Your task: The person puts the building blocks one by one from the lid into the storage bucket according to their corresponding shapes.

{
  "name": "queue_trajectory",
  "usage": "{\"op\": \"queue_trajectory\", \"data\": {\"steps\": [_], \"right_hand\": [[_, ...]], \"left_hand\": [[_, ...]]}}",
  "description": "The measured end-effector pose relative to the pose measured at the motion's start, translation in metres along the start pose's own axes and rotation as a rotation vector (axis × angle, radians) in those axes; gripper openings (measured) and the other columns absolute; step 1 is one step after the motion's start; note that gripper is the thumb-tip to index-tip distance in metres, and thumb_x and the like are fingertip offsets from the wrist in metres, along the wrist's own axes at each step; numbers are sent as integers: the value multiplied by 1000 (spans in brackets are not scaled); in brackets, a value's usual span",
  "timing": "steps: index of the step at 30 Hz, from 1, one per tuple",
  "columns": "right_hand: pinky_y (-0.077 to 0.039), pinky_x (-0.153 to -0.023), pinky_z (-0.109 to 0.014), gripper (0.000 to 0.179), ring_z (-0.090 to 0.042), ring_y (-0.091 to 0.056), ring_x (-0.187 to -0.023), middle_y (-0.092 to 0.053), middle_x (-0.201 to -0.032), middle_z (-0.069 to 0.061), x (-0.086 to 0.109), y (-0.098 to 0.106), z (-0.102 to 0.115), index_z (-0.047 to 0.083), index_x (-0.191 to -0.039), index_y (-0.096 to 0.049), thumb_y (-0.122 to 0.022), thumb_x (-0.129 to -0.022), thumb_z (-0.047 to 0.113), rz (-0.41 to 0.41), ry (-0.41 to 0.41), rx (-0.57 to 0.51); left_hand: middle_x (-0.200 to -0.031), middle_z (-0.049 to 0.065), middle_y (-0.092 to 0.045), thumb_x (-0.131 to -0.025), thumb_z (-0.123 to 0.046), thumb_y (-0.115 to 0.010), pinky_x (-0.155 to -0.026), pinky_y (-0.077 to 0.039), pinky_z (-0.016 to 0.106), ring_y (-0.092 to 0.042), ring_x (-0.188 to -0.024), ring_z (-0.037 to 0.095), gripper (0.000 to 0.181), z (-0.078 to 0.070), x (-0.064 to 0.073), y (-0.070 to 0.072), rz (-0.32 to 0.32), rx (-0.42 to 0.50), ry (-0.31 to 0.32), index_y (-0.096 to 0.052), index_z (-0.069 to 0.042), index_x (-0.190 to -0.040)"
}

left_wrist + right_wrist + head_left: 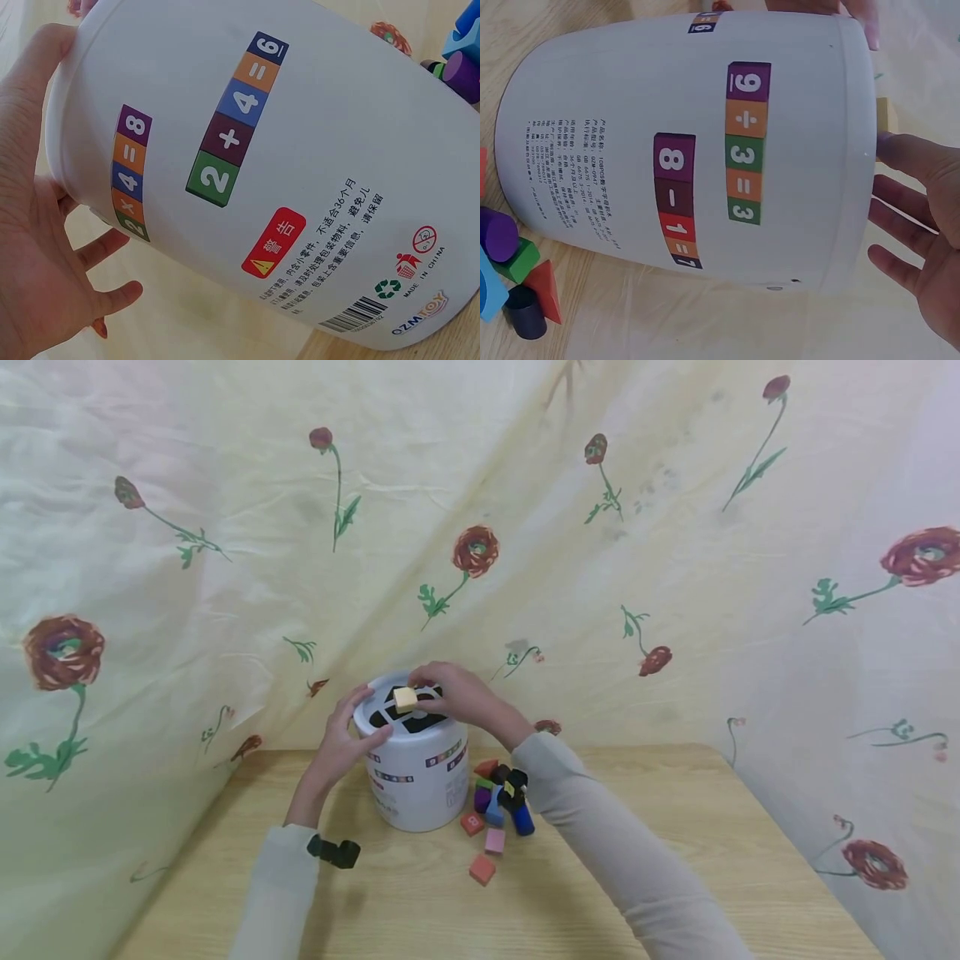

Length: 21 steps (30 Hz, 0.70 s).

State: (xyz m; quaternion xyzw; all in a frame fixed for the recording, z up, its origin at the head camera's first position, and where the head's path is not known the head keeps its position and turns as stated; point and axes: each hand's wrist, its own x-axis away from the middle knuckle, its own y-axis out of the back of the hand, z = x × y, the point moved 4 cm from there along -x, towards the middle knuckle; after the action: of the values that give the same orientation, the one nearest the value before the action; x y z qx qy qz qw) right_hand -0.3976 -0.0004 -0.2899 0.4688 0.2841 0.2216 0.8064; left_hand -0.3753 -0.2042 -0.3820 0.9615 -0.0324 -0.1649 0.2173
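A white bucket (408, 797) printed with coloured number sums stands upright on the table. Its lid (362, 717) has several dark shaped openings. With spread, fairly straight fingers my left hand (341, 747) rests against the lid's left edge, the thumb on the near rim. Over the lid, my right hand (461, 695) pinches a pale yellow block (405, 699) between thumb and fingers. In the right wrist view, the bucket rim partly hides that block (886, 120). Whether the block touches the lid I cannot tell.
Several coloured blocks lie right of the bucket, among them a pink block (495, 841), an orange-red block (482, 869), a blue cylinder (523, 821) and a purple piece (498, 235). A flowered cloth (480, 468) hangs behind the wooden table (420, 902).
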Motion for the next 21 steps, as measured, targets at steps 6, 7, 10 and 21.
{"op": "queue_trajectory", "data": {"steps": [6,7,10,21], "right_hand": [[-53,-103,-37,39,-24,-64,-119,-69,-127,-8,-2,-5,4,11,-132,-64,-71,-95,20,-1,19,67],[-53,-103,-37,39,-24,-64,-120,-69,-127,-8,-3,-6,5,12,-132,-64,-71,-95,20,-1,22,73],[-54,-103,-38,38,-26,-64,-120,-69,-128,-9,-3,-8,7,11,-132,-64,-71,-95,19,-3,30,76],[-55,-99,-37,36,-24,-64,-118,-68,-131,-9,-4,-18,4,13,-133,-65,-67,-98,19,-23,-3,102]], "left_hand": [[-172,14,-9,-92,-22,-71,-120,-16,74,-6,-156,45,81,-1,-1,1,15,14,11,-28,-8,-160],[-172,13,-10,-92,-23,-71,-120,-16,74,-6,-156,45,81,-1,-1,1,15,13,10,-28,-9,-160],[-172,9,-10,-93,-28,-71,-120,-17,73,-6,-157,42,81,0,1,1,12,10,0,-28,-14,-160],[-172,10,-11,-92,-26,-72,-119,-19,74,-9,-156,42,83,3,0,1,1,14,-1,-28,-13,-160]]}}
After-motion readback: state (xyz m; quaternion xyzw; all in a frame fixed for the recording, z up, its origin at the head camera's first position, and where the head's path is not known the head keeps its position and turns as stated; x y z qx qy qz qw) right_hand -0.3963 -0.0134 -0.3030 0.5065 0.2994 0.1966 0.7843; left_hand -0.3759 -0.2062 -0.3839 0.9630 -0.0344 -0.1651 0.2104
